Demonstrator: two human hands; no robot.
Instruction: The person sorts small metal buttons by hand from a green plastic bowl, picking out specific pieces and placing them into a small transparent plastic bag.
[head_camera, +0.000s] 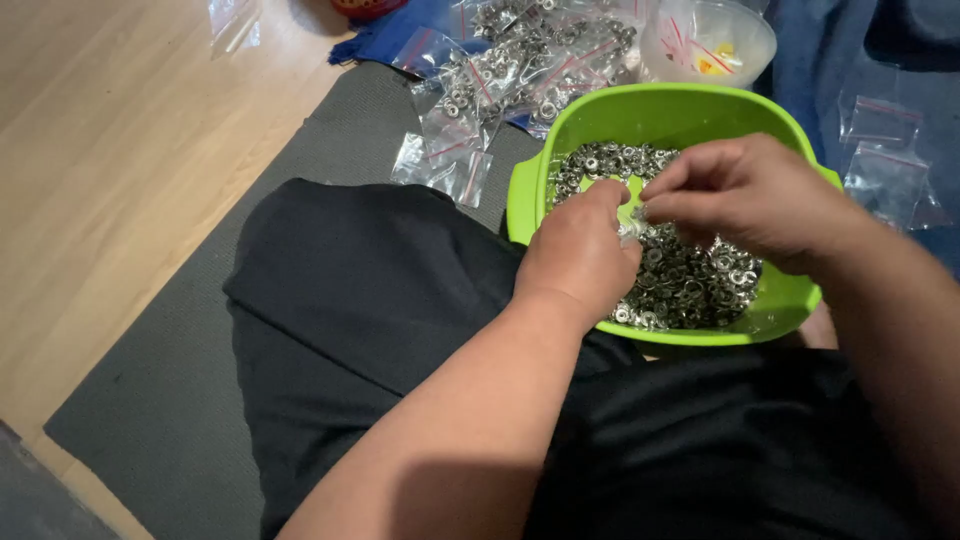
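Right of centre: green bowl (528, 200) heaped with small silver rings (690, 285). Above it, left hand (580, 255) curled, fingertips pinching something small and clear. Right hand (755, 200) fingers pressed together, meeting the left over the rings. Filled zip bags (520, 60) piled at top centre.

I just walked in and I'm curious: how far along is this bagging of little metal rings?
Done: a pile of filled zip bags lies beyond the green bowl. In hand: the left hand and right hand meet over the bowl, pinching something small. Left: many loose metal rings in the bowl, and empty bags at the right.
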